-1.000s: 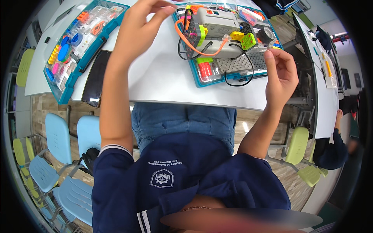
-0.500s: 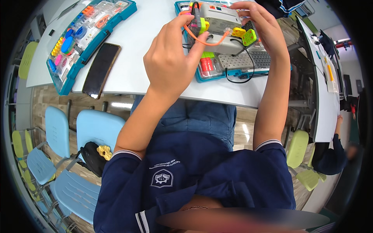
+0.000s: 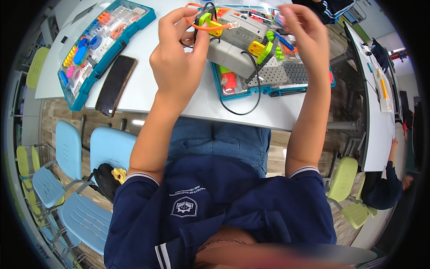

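A grey brick-built model [image 3: 244, 29] is tilted above the table, with yellow and lime-green pieces on its sides. My left hand [image 3: 177, 62] grips its left end, thumb and fingers around a dark part there. An orange cable [image 3: 215, 28] with a clear plug loops past my left fingers; its plug end is loose over the grey body. From the model a black cable [image 3: 259, 89] hangs in a wide loop. My right hand [image 3: 311, 38] is off the model, raised beside its right end; its fingertips are blurred.
Under the model lies a teal parts case [image 3: 244, 94] with grey plates and red pieces. Another teal-edged case [image 3: 130, 38] holds colourful parts at the left, beside a black phone [image 3: 117, 83]. Blue chairs [image 3: 112, 145] stand at the lower left; another person [image 3: 383, 190] is at the far right.
My left hand has moved left with the model, which has turned and tilted. My right hand has come away from the model's right end. The black cable's loop hangs lower.
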A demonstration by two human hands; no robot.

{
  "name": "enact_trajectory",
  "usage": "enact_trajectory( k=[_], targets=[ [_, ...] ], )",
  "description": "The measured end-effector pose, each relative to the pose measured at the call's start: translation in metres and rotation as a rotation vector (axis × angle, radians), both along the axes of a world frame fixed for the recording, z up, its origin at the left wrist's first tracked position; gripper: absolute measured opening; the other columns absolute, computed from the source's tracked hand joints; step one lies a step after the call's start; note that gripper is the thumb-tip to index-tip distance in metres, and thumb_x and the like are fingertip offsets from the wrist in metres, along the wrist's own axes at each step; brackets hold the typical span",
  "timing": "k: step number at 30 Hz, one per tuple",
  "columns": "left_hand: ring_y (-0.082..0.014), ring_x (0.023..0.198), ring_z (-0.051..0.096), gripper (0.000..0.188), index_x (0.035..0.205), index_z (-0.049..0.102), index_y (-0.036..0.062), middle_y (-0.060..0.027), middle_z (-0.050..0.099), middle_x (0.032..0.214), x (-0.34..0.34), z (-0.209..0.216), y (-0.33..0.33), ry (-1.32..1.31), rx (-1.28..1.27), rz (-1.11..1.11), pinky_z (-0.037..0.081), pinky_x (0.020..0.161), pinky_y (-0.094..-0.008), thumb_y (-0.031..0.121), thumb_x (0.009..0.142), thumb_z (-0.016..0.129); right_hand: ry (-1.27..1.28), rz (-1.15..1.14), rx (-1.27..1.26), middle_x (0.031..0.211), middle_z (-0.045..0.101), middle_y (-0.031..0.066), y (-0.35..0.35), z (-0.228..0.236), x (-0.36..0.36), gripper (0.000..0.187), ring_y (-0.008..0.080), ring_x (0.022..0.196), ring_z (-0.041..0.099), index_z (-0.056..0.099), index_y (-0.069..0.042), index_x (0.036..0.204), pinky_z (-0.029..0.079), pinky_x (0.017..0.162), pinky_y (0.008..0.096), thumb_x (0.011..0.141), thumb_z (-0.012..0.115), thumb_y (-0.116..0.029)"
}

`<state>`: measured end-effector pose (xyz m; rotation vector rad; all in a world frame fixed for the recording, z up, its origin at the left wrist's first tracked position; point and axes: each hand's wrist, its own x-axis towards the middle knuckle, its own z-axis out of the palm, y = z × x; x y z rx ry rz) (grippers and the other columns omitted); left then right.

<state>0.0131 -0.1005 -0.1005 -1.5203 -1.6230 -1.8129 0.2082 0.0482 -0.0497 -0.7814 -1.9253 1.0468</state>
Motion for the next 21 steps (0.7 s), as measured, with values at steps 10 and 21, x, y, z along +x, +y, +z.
enact_trajectory(
  k=[10,21],
  targets=[
    [-0.0179,0.085,0.076,0.049,0.117,0.049,-0.0016,-0.0124,0.072,0.106,0.021,0.012,-0.002,-0.106,0.25,0.106,0.061,0.068,-0.0228,-0.003,0.081,0.082,0.016,-0.194,0.248,0.1,0.074,0.0188,-0.089,-0.03,-0.017,0.062,0.0249,0.086,0.073,0.062,0.006,0.123,0.058,0.072,0.0345,0.086,0.082,-0.04],
    [-0.0125,0.08,0.062,0.057,0.128,0.048,-0.0012,-0.0137,0.067,0.106,0.026,0.002,-0.023,0.082,0.269,-0.301,0.047,0.067,-0.0245,0.011,0.086,0.085,-0.012,0.052,0.136,0.091,0.076,0.0098,-0.005,-0.037,-0.019,0.025,0.0088,0.082,0.067,0.069,0.004,0.11,0.052,0.071,0.0263,0.1,0.067,-0.019]
  ],
)
